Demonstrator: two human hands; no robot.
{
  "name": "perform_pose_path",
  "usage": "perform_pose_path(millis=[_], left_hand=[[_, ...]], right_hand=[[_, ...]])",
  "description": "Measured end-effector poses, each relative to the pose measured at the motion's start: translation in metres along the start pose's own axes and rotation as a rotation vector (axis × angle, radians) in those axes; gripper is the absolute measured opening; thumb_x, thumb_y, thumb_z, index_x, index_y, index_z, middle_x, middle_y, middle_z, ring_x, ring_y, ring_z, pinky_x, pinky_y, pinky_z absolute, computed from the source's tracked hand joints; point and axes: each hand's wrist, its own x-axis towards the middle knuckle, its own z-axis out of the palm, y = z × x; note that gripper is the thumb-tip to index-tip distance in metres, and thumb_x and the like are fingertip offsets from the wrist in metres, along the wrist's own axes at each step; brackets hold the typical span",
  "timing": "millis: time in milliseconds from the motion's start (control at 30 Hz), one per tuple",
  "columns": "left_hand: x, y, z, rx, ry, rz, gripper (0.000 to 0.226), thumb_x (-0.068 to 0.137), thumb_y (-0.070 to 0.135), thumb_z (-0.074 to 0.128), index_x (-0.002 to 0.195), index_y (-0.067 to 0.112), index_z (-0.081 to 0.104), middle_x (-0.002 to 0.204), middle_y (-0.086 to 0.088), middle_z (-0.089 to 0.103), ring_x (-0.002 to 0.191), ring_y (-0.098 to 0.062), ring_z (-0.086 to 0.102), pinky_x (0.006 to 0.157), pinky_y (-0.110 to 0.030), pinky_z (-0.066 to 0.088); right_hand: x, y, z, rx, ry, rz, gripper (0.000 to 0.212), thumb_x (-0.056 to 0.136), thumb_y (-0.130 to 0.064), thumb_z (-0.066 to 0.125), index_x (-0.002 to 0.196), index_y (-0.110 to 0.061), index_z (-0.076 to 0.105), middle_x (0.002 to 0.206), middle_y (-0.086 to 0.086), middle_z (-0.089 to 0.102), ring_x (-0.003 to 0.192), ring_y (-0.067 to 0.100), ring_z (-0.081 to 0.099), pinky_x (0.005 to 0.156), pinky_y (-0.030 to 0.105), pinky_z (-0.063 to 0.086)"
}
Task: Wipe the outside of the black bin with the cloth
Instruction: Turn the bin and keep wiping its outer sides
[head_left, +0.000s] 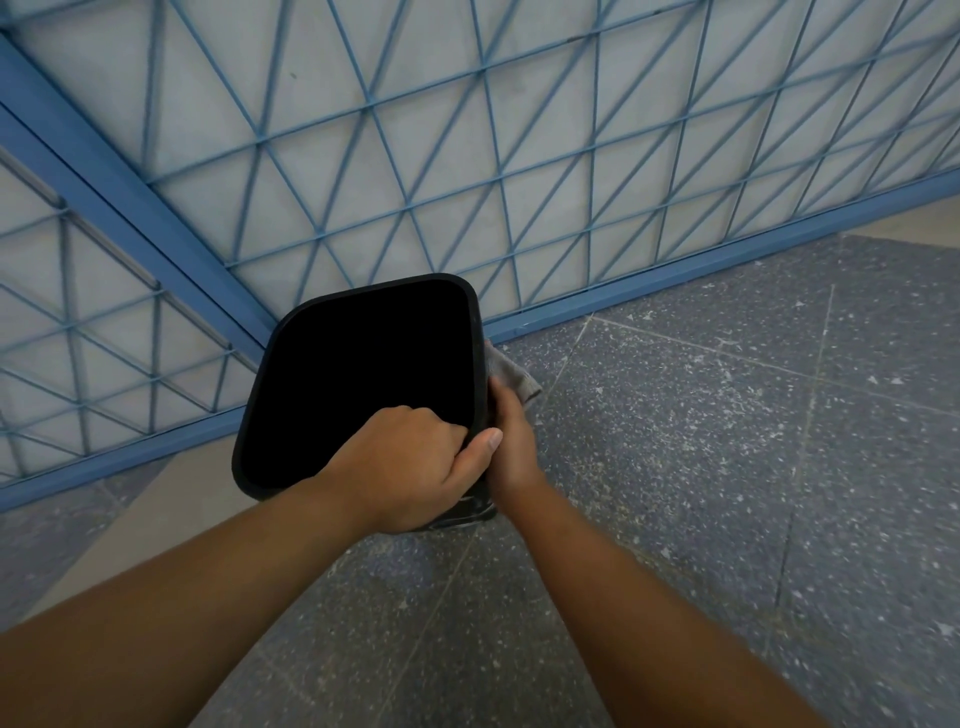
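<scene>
While gripping the black bin (358, 384) at mid-frame by its near rim, left hand (410, 462) steadies — right hand (511, 441) pressing the cloth (511, 371) on its right side; mid-wipe, probably next sliding down that wall

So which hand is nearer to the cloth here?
Right. The right hand presses the cloth against the bin's outer side; the left hand grips the rim, apart from the cloth.
</scene>
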Motion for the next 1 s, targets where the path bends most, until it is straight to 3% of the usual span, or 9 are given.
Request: perform_pose_path(millis=[167,333,433,567,800,933,1000], left_hand=[[0.000,0.001,0.000,0.000,0.013,0.003,0.064,0.094,0.058,0.010,0.062,0.022,0.052,0.059,0.004,0.055,0.055,-0.011,0.052,0.061,-0.034,0.043],[-0.001,0.002,0.000,-0.016,0.023,-0.003,0.066,0.093,0.059,0.008,0.063,0.022,0.053,0.058,0.005,0.055,0.054,-0.010,0.052,0.061,-0.033,0.043],[-0.001,0.001,-0.001,0.007,0.023,-0.003,0.066,0.093,0.059,0.007,0.064,0.023,0.053,0.060,0.005,0.056,0.055,-0.010,0.053,0.062,-0.033,0.043],[0.000,0.002,0.000,-0.004,0.023,0.010,0.062,0.093,0.058,0.009,0.060,0.024,0.048,0.057,0.006,0.053,0.052,-0.009,0.049,0.059,-0.031,0.032],[0.000,0.001,-0.001,0.007,0.027,0.007,0.069,0.093,0.060,0.005,0.064,0.022,0.055,0.060,0.004,0.057,0.056,-0.012,0.053,0.062,-0.035,0.043],[-0.001,0.001,-0.001,0.002,0.019,0.006,0.069,0.093,0.059,0.007,0.066,0.021,0.057,0.062,0.004,0.059,0.057,-0.012,0.054,0.062,-0.034,0.043],[-0.001,0.001,0.000,0.022,0.014,0.012,0.068,0.094,0.058,0.006,0.069,0.020,0.058,0.064,0.003,0.060,0.059,-0.014,0.055,0.064,-0.035,0.043]], right_hand=[[-0.009,0.014,-0.009,0.020,0.018,0.024,0.045,0.106,-0.028,0.027,0.115,-0.005,0.063,0.083,-0.003,0.072,0.087,0.011,0.065,0.067,0.015,0.055],[-0.009,0.011,-0.005,0.015,-0.006,-0.001,0.043,0.104,-0.034,0.033,0.102,-0.014,0.070,0.081,-0.004,0.076,0.086,0.009,0.070,0.069,0.018,0.055],[-0.017,0.028,-0.009,0.020,0.037,-0.038,0.043,0.105,-0.028,0.030,0.115,-0.007,0.066,0.090,-0.002,0.075,0.093,0.011,0.068,0.070,0.017,0.055],[-0.003,0.009,-0.011,-0.010,-0.019,0.018,0.044,0.105,-0.031,0.031,0.108,-0.006,0.067,0.078,-0.004,0.075,0.080,0.009,0.069,0.065,0.018,0.055],[-0.006,0.024,-0.014,-0.053,0.025,-0.013,0.040,0.105,-0.023,0.030,0.106,-0.005,0.065,0.075,-0.007,0.073,0.082,0.008,0.065,0.064,0.016,0.053],[0.005,0.001,-0.008,-0.012,-0.034,0.043,0.040,0.105,-0.027,0.031,0.118,-0.006,0.063,0.096,0.002,0.071,0.097,0.015,0.063,0.087,0.026,0.050],[0.001,0.008,-0.009,-0.070,-0.043,-0.001,0.038,0.105,-0.025,0.030,0.109,-0.012,0.065,0.084,-0.007,0.075,0.087,0.004,0.069,0.075,0.017,0.054]])
